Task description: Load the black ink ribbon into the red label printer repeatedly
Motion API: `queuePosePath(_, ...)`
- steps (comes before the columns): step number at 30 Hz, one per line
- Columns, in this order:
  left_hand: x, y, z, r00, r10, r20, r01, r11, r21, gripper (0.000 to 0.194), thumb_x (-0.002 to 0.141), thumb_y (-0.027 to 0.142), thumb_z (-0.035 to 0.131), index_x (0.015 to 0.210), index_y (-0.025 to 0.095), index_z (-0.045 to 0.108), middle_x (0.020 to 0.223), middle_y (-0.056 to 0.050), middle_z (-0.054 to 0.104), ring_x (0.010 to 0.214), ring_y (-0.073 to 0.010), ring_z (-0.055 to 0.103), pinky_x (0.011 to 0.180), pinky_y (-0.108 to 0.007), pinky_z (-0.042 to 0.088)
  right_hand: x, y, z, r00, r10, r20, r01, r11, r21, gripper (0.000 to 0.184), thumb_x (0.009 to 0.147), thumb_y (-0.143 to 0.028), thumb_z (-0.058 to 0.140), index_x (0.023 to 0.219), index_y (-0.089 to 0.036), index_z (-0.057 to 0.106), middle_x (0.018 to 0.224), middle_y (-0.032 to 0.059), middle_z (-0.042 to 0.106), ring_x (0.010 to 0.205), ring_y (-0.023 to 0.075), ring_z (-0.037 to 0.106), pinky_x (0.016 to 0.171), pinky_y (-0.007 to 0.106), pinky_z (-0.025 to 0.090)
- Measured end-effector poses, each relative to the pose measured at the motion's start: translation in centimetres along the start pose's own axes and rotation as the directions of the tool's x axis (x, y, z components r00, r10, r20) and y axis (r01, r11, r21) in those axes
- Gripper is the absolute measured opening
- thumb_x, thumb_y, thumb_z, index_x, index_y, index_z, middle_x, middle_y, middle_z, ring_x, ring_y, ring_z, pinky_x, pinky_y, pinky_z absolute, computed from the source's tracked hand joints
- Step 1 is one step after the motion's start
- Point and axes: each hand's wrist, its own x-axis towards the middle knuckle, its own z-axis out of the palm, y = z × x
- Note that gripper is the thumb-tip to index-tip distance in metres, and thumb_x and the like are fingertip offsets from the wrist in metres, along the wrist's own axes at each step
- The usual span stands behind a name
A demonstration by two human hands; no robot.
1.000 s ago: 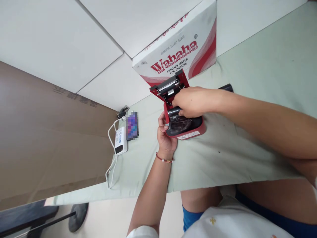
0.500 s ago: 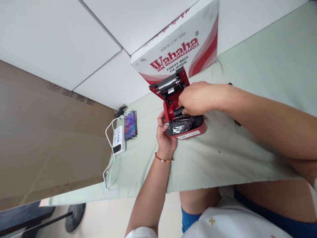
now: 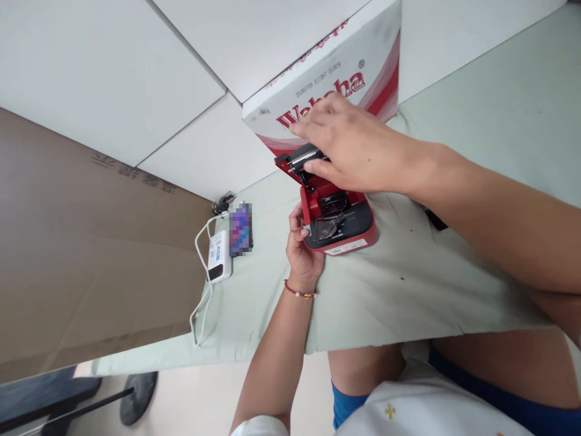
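Note:
A small red-and-black label printer (image 3: 357,224) stands on the cloth with its lid (image 3: 290,165) raised. My left hand (image 3: 305,249) grips the printer's left side, thumb on the near corner and fingers around behind. Above the printer, my right hand (image 3: 351,145) is spread open at the raised lid, its thumb in front of the lid's roller. Whether it touches the lid I cannot tell. Inside the red bay lies a dark item in shiny wrap (image 3: 334,201). Crumpled clear film (image 3: 327,227) hangs over the black front edge.
Behind the printer a white and red water carton (image 3: 376,91) leans on the wall. To the left are a white power bank (image 3: 219,257) with a cable, a phone (image 3: 240,230) and a big brown cardboard box (image 3: 104,242). A black object (image 3: 436,219) lies partly under my right arm.
My right hand has come up out of the printer's bay to the raised lid, and its fingers have opened. The wrapped film inside has shifted. My left hand stays in place.

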Motion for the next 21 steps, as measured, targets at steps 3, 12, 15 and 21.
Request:
queuePosePath(3, -0.2, -0.3, 0.1, 0.999, 0.042, 0.010, -0.042, 0.999, 0.027, 0.049, 0.079, 0.040, 0.070, 0.127, 0.031, 0.075, 0.143, -0.004, 0.071, 0.144, -0.0299, 0.062, 0.128, -0.047, 0.046, 0.0, 0.7, 1.0, 0.998, -0.020, 0.060, 0.020, 1.000, -0.002, 0.045, 0.107, -0.034, 0.052, 0.146, -0.017, 0.068, 0.149, 0.0154, 0.071, 0.147, 0.0339, 0.054, 0.113, 0.043, 0.048)
queuePosePath(12, -3.0, 0.8, 0.0, 0.658, 0.537, 0.528, -0.720, 0.242, 0.651, 0.043, 0.101, 0.050, 0.068, 0.140, 0.032, 0.073, 0.147, -0.009, 0.068, 0.156, -0.0354, 0.050, 0.135, -0.063, 0.034, -0.4, 1.8, 1.1, 0.984, -0.150, 0.099, 0.153, 0.988, -0.024, 0.042, 0.106, -0.027, 0.052, 0.143, -0.014, 0.065, 0.143, 0.0156, 0.071, 0.139, 0.0309, 0.057, 0.110, 0.043, 0.048)
queuePosePath(15, -4.0, 1.4, 0.7, 0.564, 0.567, 0.601, -0.757, 0.065, 0.650, 0.039, 0.100, 0.029, 0.071, 0.138, 0.034, 0.075, 0.129, -0.007, 0.076, 0.145, -0.0315, 0.058, 0.133, -0.061, 0.035, -0.4, 1.7, 1.2, 0.981, -0.139, 0.138, 0.144, 0.989, -0.031, 0.043, 0.106, -0.026, 0.052, 0.146, -0.013, 0.064, 0.147, 0.0163, 0.068, 0.141, 0.0322, 0.056, 0.112, 0.044, 0.045)
queuePosePath(21, -4.5, 1.4, 1.3, 0.527, 0.546, 0.651, -0.791, 0.035, 0.611, 0.051, 0.100, 0.020, 0.070, 0.146, 0.042, 0.072, 0.122, -0.002, 0.082, 0.132, -0.0286, 0.066, 0.138, -0.060, 0.026, -0.6, 0.4, -0.4, 0.974, -0.095, 0.203, 0.109, 0.992, -0.056, 0.042, 0.104, -0.019, 0.054, 0.143, -0.012, 0.067, 0.145, 0.0173, 0.068, 0.136, 0.0332, 0.060, 0.106, 0.045, 0.046)
